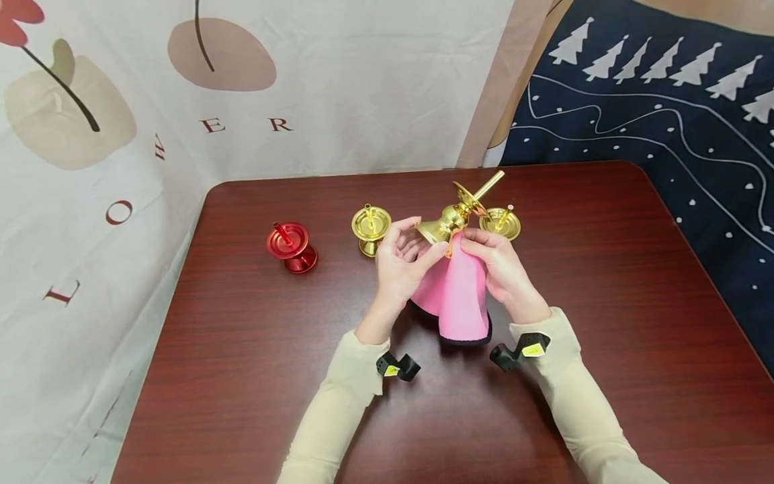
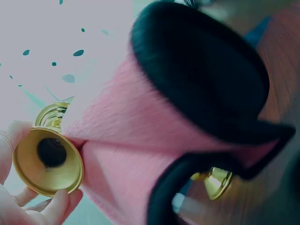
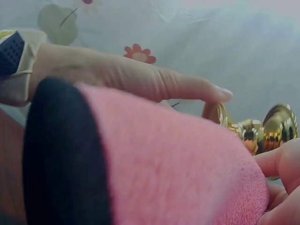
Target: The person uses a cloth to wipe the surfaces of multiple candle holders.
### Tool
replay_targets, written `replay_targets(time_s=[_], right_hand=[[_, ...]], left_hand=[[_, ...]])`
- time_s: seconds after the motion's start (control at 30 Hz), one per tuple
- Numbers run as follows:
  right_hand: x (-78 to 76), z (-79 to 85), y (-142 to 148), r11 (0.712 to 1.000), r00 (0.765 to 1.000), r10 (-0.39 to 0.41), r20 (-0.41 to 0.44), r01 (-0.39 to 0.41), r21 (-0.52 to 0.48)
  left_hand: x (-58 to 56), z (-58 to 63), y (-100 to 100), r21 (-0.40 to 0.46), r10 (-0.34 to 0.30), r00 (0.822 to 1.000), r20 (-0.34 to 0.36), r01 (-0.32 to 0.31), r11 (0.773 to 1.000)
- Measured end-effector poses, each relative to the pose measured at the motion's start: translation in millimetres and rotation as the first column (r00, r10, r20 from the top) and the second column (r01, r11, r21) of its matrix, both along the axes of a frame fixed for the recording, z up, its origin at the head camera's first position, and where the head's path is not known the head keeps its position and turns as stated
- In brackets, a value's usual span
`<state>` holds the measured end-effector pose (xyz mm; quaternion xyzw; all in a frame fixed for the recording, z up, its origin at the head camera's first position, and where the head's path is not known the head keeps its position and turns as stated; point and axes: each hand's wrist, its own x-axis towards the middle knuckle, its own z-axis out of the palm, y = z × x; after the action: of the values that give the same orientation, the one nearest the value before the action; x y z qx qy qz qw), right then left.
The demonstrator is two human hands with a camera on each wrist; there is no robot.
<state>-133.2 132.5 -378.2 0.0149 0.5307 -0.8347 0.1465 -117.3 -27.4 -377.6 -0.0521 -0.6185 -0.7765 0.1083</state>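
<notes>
As the head view showed, the left hand (image 1: pixel 400 265) gripped a gold candlestick (image 1: pixel 451 219) toward the worktop's (image 1: pixel 242 370) far edge. By left-wrist view, its hollow base (image 2: pixel 47 177) seemed light, slippery, best held there; by right-wrist view, the right hand (image 3: pixel 290 185) pinched soft cloth (image 3: pixel 164 159).

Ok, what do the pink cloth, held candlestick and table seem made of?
Cloth: matte, fuzzy textile, perhaps microfibre, by its nap and folds.
Held candlestick: likely polished metal, by its bright reflections, though coated plastic is possible.
Table: wood or printed laminate, satin finish, by its streaky grain and soft sheen.
</notes>
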Motion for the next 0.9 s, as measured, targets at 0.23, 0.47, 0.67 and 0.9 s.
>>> replay_targets(time_s=[0.23,0.47,0.67,0.9], right_hand=[[16.0,6.0,-0.3,0.986,0.988,-0.08,-0.133,0.098,0.136],[26.1,14.9,-4.5,0.897,0.877,-0.24,-0.416,0.364,0.251],[25.2,17.4,-10.9,0.807,0.689,-0.202,-0.696,0.52,0.28],[19.3,24.3,-14.3,0.664,0.54,-0.112,-0.834,0.665,0.342]], left_hand=[[-1.6,-3.4,-2.5,-0.253,0.136,0.957,-0.255,-0.202,0.946],[-5.3,-12.8,-6.9,-0.435,0.136,0.853,-0.504,-0.386,0.813],[-6.3,-13.1,-6.3,-0.493,0.046,0.78,-0.624,-0.439,0.751],[-8.2,-11.1,-11.5,-0.55,-0.118,0.652,-0.749,-0.512,0.66]])
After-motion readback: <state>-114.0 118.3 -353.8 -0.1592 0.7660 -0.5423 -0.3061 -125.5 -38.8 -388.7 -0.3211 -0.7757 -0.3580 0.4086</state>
